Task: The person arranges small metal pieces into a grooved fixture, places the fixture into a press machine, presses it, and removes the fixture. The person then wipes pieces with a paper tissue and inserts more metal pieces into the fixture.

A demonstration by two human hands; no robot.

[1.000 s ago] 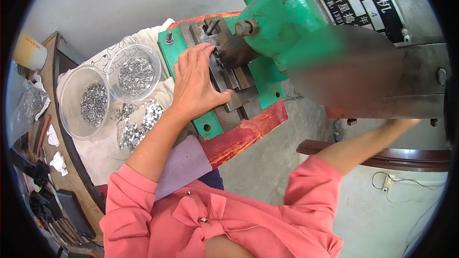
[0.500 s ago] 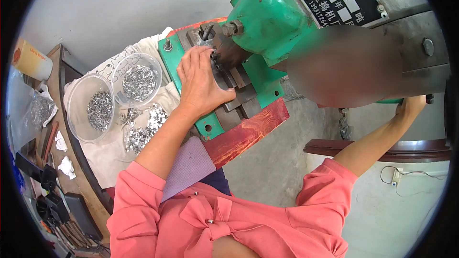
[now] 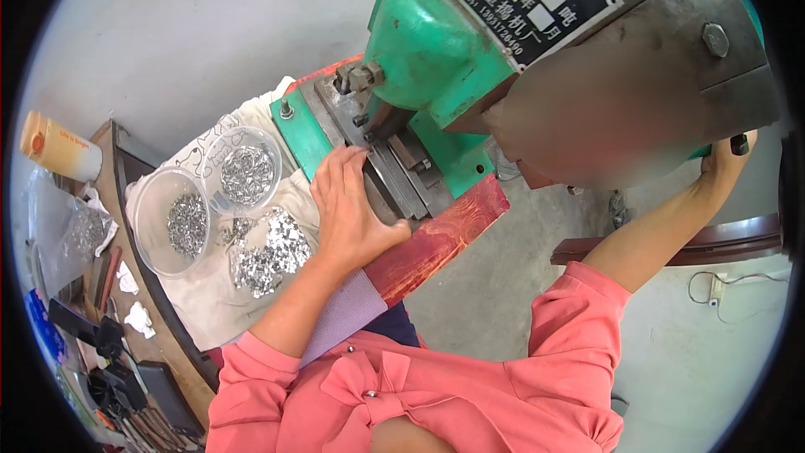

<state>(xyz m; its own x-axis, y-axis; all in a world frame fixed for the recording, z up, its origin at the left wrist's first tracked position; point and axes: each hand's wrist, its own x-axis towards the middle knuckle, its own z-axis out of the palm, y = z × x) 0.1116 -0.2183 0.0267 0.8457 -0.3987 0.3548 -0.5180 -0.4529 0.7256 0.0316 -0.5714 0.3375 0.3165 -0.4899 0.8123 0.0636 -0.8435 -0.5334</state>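
My left hand (image 3: 348, 210) lies at the front of the green hand press (image 3: 436, 42), thumb spread wide from the fingers. Its fingertips are beside the steel die block (image 3: 394, 180) on the press bed; I see nothing held, though the spot under the fingertips is hidden. Out to the right, my right hand (image 3: 728, 159) is wrapped around the end of the press lever, where a dark knob (image 3: 739, 144) shows. Left of the press, small shiny metal pieces fill part of two clear plastic tubs, one nearer (image 3: 147, 231) and one farther (image 3: 220, 148). A loose pile of flat metal bits (image 3: 270, 256) lies on the cloth.
The press stands on a red wooden board (image 3: 440, 247), with a purple mat (image 3: 344, 319) at its near edge. A side table (image 3: 163, 319) at left carries a yellow-and-white cup (image 3: 63, 147), plastic bags and tools. A blurred patch covers part of the press at right.
My left hand has drawn back a little from the die, uncovering more of its steel block. The view has shifted slightly. My right hand remains on the lever.
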